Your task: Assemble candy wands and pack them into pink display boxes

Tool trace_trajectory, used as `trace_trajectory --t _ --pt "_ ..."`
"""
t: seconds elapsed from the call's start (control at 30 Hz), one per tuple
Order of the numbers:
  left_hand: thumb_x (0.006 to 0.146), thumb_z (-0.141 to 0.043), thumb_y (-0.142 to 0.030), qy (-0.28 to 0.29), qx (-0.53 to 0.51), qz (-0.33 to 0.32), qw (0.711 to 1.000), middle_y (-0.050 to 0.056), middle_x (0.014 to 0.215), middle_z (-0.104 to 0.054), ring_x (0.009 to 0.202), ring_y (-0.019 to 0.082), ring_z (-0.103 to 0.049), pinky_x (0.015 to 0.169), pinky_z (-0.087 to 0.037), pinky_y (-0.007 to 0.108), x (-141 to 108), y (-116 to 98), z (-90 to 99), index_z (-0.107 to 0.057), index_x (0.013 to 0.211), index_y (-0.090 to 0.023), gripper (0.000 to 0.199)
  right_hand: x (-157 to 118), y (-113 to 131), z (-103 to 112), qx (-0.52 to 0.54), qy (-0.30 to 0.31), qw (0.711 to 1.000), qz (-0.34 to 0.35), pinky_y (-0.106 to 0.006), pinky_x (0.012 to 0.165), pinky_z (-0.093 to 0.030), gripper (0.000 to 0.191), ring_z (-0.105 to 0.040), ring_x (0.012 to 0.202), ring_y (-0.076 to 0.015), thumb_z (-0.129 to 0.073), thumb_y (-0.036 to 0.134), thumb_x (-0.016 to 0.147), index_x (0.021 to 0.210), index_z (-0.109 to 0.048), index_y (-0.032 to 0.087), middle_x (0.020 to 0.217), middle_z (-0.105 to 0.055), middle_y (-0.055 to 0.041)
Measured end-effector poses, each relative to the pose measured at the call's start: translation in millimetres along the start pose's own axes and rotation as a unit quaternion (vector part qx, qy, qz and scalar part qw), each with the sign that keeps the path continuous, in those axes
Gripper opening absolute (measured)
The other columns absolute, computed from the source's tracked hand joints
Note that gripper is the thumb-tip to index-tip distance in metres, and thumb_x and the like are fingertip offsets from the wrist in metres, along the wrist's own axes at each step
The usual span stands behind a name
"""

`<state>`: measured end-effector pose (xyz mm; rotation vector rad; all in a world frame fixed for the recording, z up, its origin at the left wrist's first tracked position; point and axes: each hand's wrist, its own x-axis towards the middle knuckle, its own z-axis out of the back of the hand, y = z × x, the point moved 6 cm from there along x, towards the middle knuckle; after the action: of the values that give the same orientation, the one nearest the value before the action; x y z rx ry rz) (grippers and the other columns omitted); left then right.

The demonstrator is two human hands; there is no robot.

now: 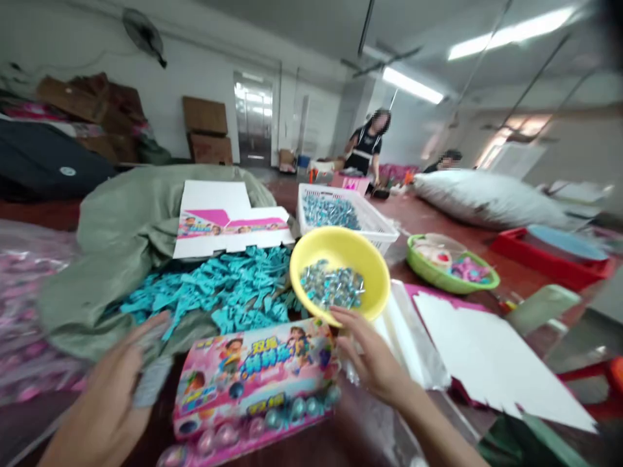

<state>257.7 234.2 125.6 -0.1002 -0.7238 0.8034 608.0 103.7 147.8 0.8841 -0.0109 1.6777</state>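
Closest to the camera, the person's left hand (97, 402) rises from the lower left edge, fingers pointing up and a silvery grey strip (153, 379) against them; whether it is gripped cannot be told. Left of that hand lies a heap of pink printed plastic film (34, 311). Just beyond the fingertips, a green woven sack (102, 259) lies open, holding a pile of teal cut pieces (209, 292). A flat white and pink card blank (228, 220) rests on the sack farther from the hand.

Between the two hands lies a pink blister card (253, 383), printed with cartoon children and lined with clear bubbles holding small balls. The right hand (370, 353) is beside its upper corner, fingers spread apart, with their tips at the lower rim of a tilted yellow plastic bowl (335, 250); no firm clamp can be made out. The bowl holds shiny blue-and-silver wrapped pieces (331, 283).

Past the bowl stands a white plastic basket (360, 217) of similar blue pieces. To the right of the hand are a clear plastic sheet (413, 337), white card sheets (491, 350), a green bowl (428, 272), and a red tray (549, 259). Far ahead, a co-worker (367, 143) stands at the table.
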Motion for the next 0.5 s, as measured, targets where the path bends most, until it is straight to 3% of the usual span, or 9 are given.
trace_trajectory --t 0.1,0.17,0.23,0.4,0.5 --pt "0.088 -0.051 -0.033 0.110 0.045 -0.121 0.986 -0.007 0.162 -0.034 0.144 0.035 -0.043 0.117 -0.037 0.059 40 -46 -36.9 -0.027 0.158 -0.040 0.074 43 37 -42 -0.026 0.146 0.988 0.041 -0.051 0.120 -0.034 0.060 -0.039 0.146 -0.0282 -0.048 0.045 0.100 0.154 -0.038 0.021 0.159 -0.042 -0.0114" --pt "0.085 -0.050 -0.023 0.195 0.077 -0.154 0.965 0.000 0.161 -0.034 0.145 0.033 -0.041 0.118 -0.035 0.058 43 -65 -63.2 -0.040 0.154 -0.034 0.070 49 48 -69 -0.046 0.229 0.971 0.043 -0.059 0.123 -0.023 0.067 -0.030 0.151 -0.0321 -0.047 0.052 0.099 0.158 -0.032 0.024 0.163 -0.032 -0.0087" --pt "0.081 -0.048 -0.018 0.246 0.087 -0.150 0.953 0.001 0.161 -0.030 0.147 0.031 -0.038 0.119 -0.034 0.057 35 -71 -79.3 -0.044 0.151 -0.032 0.072 45 46 -86 -0.058 0.267 0.962 0.031 -0.063 0.123 -0.017 0.067 -0.026 0.152 -0.0329 -0.043 0.055 0.100 0.159 -0.029 0.029 0.165 -0.027 -0.0054" --pt "0.083 -0.045 -0.022 0.276 0.096 -0.131 0.948 0.004 0.164 -0.025 0.152 0.030 -0.029 0.120 -0.027 0.062 26 -73 -75.9 -0.047 0.150 -0.027 0.067 36 44 -91 -0.095 0.248 0.963 0.034 -0.060 0.121 -0.022 0.066 -0.034 0.148 -0.0324 -0.041 0.058 0.099 0.155 -0.039 0.024 0.161 -0.037 -0.0106" --pt "0.085 -0.045 -0.024 0.273 0.119 -0.136 0.945 0.009 0.164 -0.025 0.152 0.031 -0.028 0.119 -0.026 0.061 30 -78 -71.5 -0.054 0.144 -0.021 0.060 34 46 -73 -0.091 0.164 0.980 0.065 -0.056 0.122 -0.022 0.056 -0.041 0.144 -0.0281 -0.046 0.050 0.100 0.148 -0.048 0.022 0.155 -0.047 -0.0125"
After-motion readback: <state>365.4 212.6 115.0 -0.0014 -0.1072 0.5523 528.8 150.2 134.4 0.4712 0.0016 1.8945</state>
